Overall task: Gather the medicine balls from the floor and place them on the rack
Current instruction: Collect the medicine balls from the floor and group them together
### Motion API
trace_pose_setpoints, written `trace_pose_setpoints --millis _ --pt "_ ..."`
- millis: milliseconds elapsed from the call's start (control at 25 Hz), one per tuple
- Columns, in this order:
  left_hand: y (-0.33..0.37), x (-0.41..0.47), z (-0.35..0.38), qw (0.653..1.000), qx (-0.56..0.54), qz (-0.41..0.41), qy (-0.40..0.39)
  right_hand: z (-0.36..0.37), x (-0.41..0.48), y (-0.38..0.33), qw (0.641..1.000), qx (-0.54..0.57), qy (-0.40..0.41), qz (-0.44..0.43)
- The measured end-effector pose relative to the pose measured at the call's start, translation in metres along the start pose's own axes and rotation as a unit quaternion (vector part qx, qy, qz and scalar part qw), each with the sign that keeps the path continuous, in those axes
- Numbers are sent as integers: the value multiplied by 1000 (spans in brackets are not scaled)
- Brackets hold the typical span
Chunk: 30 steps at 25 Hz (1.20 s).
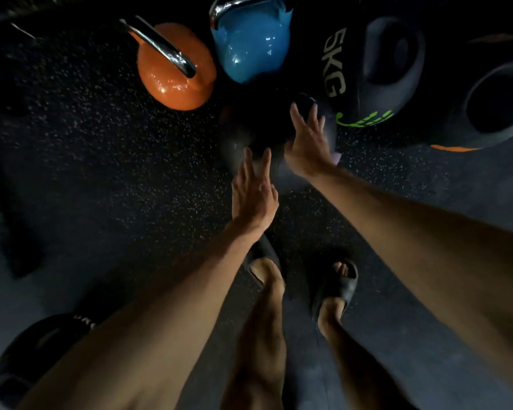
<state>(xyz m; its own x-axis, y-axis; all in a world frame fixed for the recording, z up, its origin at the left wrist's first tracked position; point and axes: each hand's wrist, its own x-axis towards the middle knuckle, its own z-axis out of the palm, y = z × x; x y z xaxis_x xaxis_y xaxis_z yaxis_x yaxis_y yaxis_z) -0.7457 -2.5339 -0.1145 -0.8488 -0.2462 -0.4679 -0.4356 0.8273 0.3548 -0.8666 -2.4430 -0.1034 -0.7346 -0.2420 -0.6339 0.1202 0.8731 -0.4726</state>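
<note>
Right, down on the dark speckled floor [107,161] we go, and the biggest thing in shot is the black 5KG ball [365,72] at upper right, green markings on its lower edge, with another dark ball [492,105] with a handle cut-out pressed up beside it at the far right. Neither is on any rack; no rack shows in this view at all, so as far as can be judged the gathering has barely started. A third dark ball [33,350] sits at lower left, beside the left forearm. Next in size, the blue kettlebell [249,51] and the orange kettlebell [175,84] stand side by side at the top, not part of the job. Between them and the person lies a smaller dark, blurry round thing [258,128], probably the ball being reached for. Both hands close in on it: the left hand [253,193] has its fingers spread and extended, near its lower edge, while the right hand [307,140] is splayed wide against its right side, gripping nothing yet. Below, two feet in dark slides [336,287] are planted well apart.
</note>
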Motion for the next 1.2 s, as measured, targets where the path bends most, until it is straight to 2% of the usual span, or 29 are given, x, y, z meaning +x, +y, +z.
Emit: trace_pose_setpoints --millis 120,280,400,480,560,680,840,1040,1200 --pt "-11 23 -4 998 15 -27 -48 -8 21 -6 999 -19 -12 -43" --pt "-24 27 -28 994 19 -4 -107 -1 1 -12 999 -12 6 -32" --pt "-27 7 -42 992 -22 -68 -106 4 -35 -15 996 -33 50 -68" --pt "-30 -13 -46 981 -56 -138 -124 12 -63 -12 994 -45 8 -98" --pt "-32 -43 -48 963 -100 -194 -159 23 -89 -9 984 -95 -87 -119" --pt "-22 -113 -41 938 -185 -258 -142 40 -136 -6 939 -230 -204 -153" --pt "2 -231 -2 891 -294 -338 -76 53 -214 14 882 -323 -260 -225" --pt "31 -407 86 794 -367 -475 -91 89 -307 56 777 -453 -342 -273" --pt "40 -516 152 745 -401 -526 -84 137 -377 91 695 -523 -379 -315"
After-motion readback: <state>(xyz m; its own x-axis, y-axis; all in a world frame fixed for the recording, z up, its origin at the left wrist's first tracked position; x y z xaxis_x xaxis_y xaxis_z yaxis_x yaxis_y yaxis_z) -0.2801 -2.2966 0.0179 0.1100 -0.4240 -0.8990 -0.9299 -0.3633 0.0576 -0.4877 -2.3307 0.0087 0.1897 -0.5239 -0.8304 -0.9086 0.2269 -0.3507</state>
